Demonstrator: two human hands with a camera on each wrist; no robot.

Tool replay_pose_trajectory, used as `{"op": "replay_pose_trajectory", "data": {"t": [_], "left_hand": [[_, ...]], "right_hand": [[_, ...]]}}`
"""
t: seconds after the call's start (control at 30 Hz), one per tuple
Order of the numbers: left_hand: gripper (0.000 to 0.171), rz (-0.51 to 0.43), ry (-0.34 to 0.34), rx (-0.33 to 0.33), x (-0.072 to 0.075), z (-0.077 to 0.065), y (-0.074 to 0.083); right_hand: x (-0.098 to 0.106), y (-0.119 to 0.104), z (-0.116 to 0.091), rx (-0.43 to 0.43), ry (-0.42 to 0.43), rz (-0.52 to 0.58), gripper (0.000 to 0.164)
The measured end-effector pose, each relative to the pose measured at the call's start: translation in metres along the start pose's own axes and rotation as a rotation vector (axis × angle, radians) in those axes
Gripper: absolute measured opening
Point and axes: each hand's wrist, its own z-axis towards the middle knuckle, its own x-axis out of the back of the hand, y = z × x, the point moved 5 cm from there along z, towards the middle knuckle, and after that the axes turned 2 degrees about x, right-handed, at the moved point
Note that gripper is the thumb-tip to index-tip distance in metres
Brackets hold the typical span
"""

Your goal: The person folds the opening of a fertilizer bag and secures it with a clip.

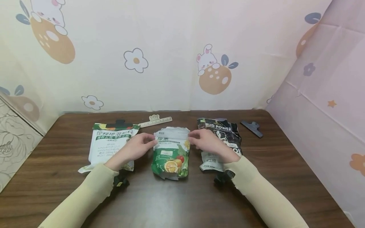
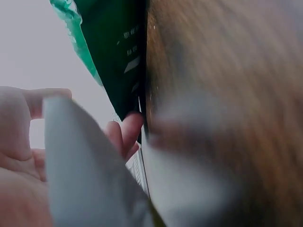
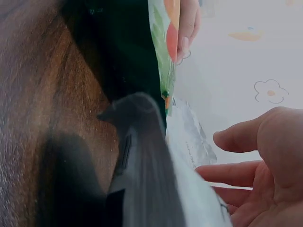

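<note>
A green and white pouch [image 1: 171,158] with fruit pictures lies in the middle of the table, its silvery top edge toward the wall. At its upper left edge is my left hand [image 1: 135,148], thumb and fingers apart with the fingertips right at the side. My right hand [image 1: 209,142] is at the upper right edge in the same way, fingertips close to the pouch. In the right wrist view, thumb and forefinger of the right hand [image 3: 270,165] stand apart beside the silvery top. The left wrist view has the left hand's fingers [image 2: 131,132] near the green pouch [image 2: 113,52].
On the left lies a white bag [image 1: 99,145] with a black clip [image 1: 119,123] at its top. A black bag [image 1: 223,128] lies under my right forearm. A cream clip [image 1: 155,120] with piano keys and a dark grey clip [image 1: 252,128] lie toward the back of the table.
</note>
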Motion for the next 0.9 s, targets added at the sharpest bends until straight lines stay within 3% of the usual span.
{"op": "replay_pose_trajectory", "data": {"t": [0.4,0.6,0.73,0.9], "left_hand": [[0.059,-0.230,-0.066,0.086,-0.0039,0.0014,-0.0022],[0.062,-0.409,-0.133,0.154,-0.0048,0.0015,-0.0042],[0.062,-0.514,-0.131,0.202,-0.0052,0.0009,-0.0036],[0.057,-0.603,-0.116,0.232,-0.0045,0.0007,-0.0017]], "right_hand": [[-0.0014,-0.0007,0.0026,0.045,0.015,-0.049,0.044],[0.0003,0.0016,0.0018,0.063,0.048,0.076,0.040],[0.0019,0.0016,0.0009,0.083,0.071,0.156,0.040],[0.0019,0.0017,-0.0001,0.074,0.078,0.345,0.047]]}}
